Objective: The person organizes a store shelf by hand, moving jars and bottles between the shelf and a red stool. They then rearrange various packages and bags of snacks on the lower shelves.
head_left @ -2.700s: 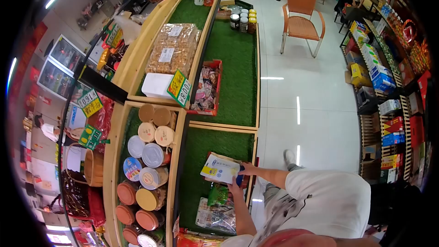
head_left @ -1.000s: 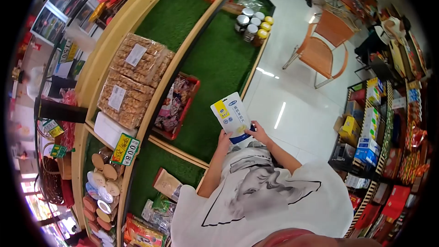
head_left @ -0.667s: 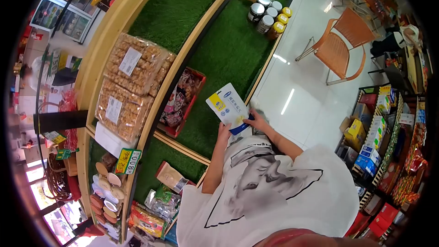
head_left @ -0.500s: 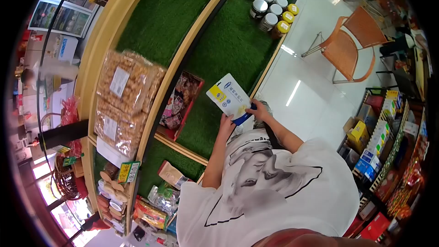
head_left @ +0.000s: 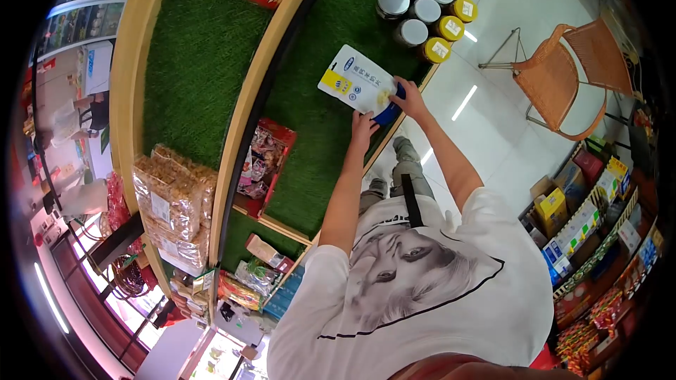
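Observation:
Both hands grip a white packet (head_left: 359,77) with yellow and blue printing and a blue bottom edge, held over the green turf-lined shelf (head_left: 310,63). My left hand (head_left: 362,127) pinches the packet's lower edge near its left corner. On the blue end, my right hand (head_left: 410,100) has its fingers closed around the other corner. Beyond the packet stand several jars with silver lids (head_left: 410,32) and yellow lids (head_left: 450,27). Left of the hands lies a red box (head_left: 282,162) of small wrapped items.
Bags of golden snacks (head_left: 169,204) lie on the upper shelf, behind a wooden rail (head_left: 243,98). To the right, a wicker chair (head_left: 556,84) stands on the tiled floor. Crates with boxed goods (head_left: 553,204) are at the lower right. A person (head_left: 77,116) is at the far left.
My arms have stretched farther forward, carrying the packet away from my body and toward the jars. The view has shifted, and both hands keep their hold.

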A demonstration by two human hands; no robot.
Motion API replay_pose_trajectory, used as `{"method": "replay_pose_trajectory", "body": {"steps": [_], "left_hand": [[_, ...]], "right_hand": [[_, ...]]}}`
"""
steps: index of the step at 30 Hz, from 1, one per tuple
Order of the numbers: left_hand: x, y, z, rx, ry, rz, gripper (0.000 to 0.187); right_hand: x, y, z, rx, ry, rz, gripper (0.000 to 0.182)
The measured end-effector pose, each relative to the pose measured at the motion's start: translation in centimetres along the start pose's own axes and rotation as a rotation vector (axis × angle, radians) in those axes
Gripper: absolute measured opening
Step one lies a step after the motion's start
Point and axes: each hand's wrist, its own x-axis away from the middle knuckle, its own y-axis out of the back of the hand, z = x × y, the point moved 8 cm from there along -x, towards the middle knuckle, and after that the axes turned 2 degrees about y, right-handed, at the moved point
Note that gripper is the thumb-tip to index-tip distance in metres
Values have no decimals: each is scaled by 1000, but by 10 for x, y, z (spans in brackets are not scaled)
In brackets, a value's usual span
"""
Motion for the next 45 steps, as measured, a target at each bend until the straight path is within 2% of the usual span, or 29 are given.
{"method": "replay_pose_trajectory", "body": {"steps": [4, 5, 8, 14, 16, 18, 21, 24, 27, 30, 31, 32, 33, 34, 35, 36, 37, 38, 40, 42, 43, 44, 45], "left_hand": [[-9, -19, -1, -114, 57, -19, 72], [-10, -21, 4, -136, 101, -6, 81], [-13, -29, 10, -175, 96, -4, 83], [-17, -51, -5, -115, -53, 56, 77], [-14, -60, -11, -155, -71, 92, 69], [-14, -66, -16, -255, -118, 122, 65], [-6, -51, -11, -221, -101, 4, 60], [1, -15, 9, -602, -184, -93, 59], [10, 34, 61, -778, -262, -138, 54], [52, 83, 95, -838, -272, -263, 48], [64, 101, 106, -841, -223, -305, 47], [76, 116, 117, -842, -171, -358, 46], [87, 131, 126, -878, -239, -437, 46], [91, 150, 144, -776, -389, -526, 44], [107, 162, 149, -635, -277, -572, 44], [112, 177, 164, -521, -276, -593, 45], [123, 189, 172, -456, -375, -628, 44], [135, 199, 181, -388, -349, -655, 40], [163, 217, 197, -277, -393, -748, 37], [189, 233, 217, -272, -307, -762, 38], [200, 237, 229, -270, -268, -745, 38], [211, 242, 248, -202, -245, -747, 38], [220, 253, 265, -144, -228, -745, 38]], "right_hand": [[-20, -5, -40, 128, -112, 47, 66], [-20, -4, -40, 129, -78, 12, 66], [-17, -1, -36, 120, 0, -66, 65], [-6, 11, -17, 128, 22, -195, 64], [-4, 20, -4, 137, 15, -196, 64], [-1, 20, -9, 122, -15, -148, 63], [3, 21, -7, 193, 21, -57, 63], [9, 23, -1, 199, 5, 73, 66], [15, 24, -1, 229, -6, 153, 70], [14, 14, -16, 199, 138, 179, 75], [15, 11, -24, 293, 289, 137, 75], [12, 5, -39, 226, 250, 193, 76], [11, 2, -41, 72, 243, 202, 76], [14, 2, -32, 125, 209, 191, 76], [5, -3, -60, 221, 190, 155, 76], [11, -1, -46, 407, 242, 130, 77], [6, -10, -62, 502, 304, 68, 79], [15, -14, -52, 536, 397, -8, 81], [25, -37, -47, 680, 287, -37, 80], [35, -68, -49, 683, 132, 9, 76], [36, -98, -40, 688, 346, 130, 72], [53, -117, -28, 659, 410, 84, 66], [73, -136, -17, 675, 317, 78, 68]]}}
